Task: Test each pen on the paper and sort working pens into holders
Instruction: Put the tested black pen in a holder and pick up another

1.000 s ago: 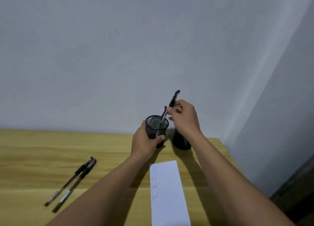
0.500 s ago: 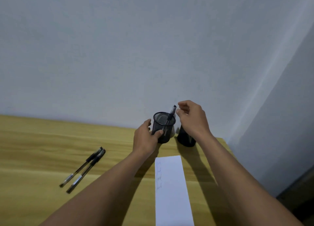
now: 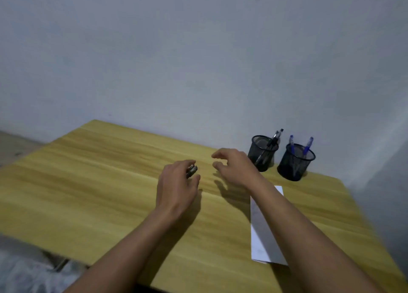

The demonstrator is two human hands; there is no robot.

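Observation:
Two black mesh holders stand at the table's back right. The left holder (image 3: pixel 262 153) has black pens in it, the right holder (image 3: pixel 295 163) has blue pens. A white paper strip (image 3: pixel 265 226) lies in front of them, partly under my right forearm. My left hand (image 3: pixel 176 188) lies over the loose black pens (image 3: pixel 191 171) on the table. Its fingers and thumb curl round them, and only their ends show. My right hand (image 3: pixel 234 167) hovers just right of it, fingers spread and holding nothing.
The wooden table (image 3: pixel 88 182) stands against a plain wall, with bare wood to the left of my hands. Its left and front edges are in view, with floor beyond them.
My right hand let the black pen drop into the left holder. Both hands left the holders and moved left, and my left hand now covers the loose pens. The view swung left.

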